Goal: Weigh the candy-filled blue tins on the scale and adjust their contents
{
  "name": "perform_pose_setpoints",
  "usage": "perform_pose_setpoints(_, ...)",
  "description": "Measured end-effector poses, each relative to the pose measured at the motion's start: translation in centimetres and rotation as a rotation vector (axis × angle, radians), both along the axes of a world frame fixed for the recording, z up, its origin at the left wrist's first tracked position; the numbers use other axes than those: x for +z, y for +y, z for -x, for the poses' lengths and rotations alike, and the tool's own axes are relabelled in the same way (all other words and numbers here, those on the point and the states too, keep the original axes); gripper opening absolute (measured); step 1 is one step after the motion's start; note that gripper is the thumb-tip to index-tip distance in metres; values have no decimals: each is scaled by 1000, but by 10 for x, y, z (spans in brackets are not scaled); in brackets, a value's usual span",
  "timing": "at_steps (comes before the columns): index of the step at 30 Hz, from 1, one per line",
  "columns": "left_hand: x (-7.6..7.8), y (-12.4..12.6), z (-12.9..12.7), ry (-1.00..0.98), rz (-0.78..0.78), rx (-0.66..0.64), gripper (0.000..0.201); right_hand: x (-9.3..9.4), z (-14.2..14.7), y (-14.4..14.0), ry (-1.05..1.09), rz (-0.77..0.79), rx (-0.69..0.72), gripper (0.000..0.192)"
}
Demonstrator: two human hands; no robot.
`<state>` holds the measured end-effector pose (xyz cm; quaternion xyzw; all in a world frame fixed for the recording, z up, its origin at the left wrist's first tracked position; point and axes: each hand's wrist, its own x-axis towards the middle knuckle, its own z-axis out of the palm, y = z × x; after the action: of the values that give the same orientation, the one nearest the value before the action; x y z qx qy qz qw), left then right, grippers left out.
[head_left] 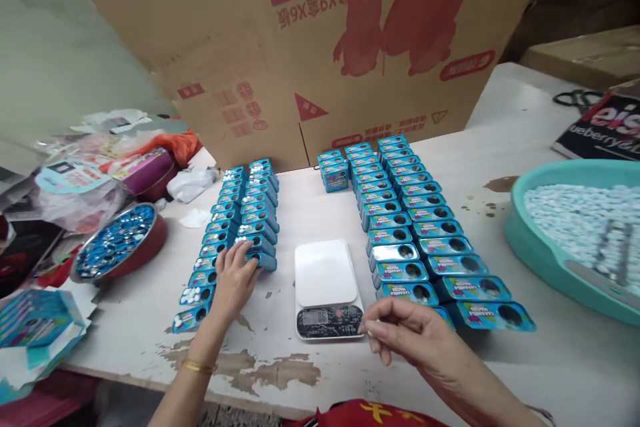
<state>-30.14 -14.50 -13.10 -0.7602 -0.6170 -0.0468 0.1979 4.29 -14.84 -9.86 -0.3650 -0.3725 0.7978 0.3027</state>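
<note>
My left hand reaches over the front of the left rows of small blue tins, fingers stretched and apart, fingertips touching the nearest tins. Several tins there have white candies heaped at the hole in the lid. My right hand hovers by the front right corner of a white kitchen scale, thumb and fingers pinched on what looks like a small white candy. The scale's pan bears nothing, and its display is lit. Right of it stand two long rows of blue tins with dark round openings.
A turquoise basin of pale candies, with a clear scoop in it, stands at right. At left is a red bowl of blue wrapped pieces near plastic bags. A big cardboard box walls off the back; scissors lie far right.
</note>
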Motion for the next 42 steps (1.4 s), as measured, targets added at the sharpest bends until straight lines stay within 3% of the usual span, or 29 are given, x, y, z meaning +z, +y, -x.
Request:
perform_pose_setpoints(4,27,8,-35,-42,-15,-113,17,-5,-6,-8,-7,1,-23,25)
perform_pose_setpoints(8,49,27,-84,-138,146,-246,24,-14,-16,-14,-44,3,-75,24)
perform_pose_setpoints(11,46,43,-116,-85,290,-310,18,-16,-21,-16,-65,-20,-97,25)
perform_pose_setpoints(14,39,54,-131,-24,386,-343,12,-16,-25,-16,-78,-33,-127,26)
perform_pose_setpoints(19,43,48,-114,-289,235,-369,20,-13,-30,-14,-118,-34,-149,23)
perform_pose_setpoints(24,48,20,-78,-636,36,-178,16,-14,-26,-8,-118,-44,-93,21)
perform_pose_setpoints(29,19,-14,-51,-760,47,42,16,-14,-16,0,-160,-72,-53,18)
perform_pose_setpoints(34,-9,-34,-44,-835,96,113,18,-3,-5,15,-227,-170,-22,17)
perform_pose_setpoints(42,-16,-33,-45,-891,108,78,17,11,29,59,-256,-420,-53,15)
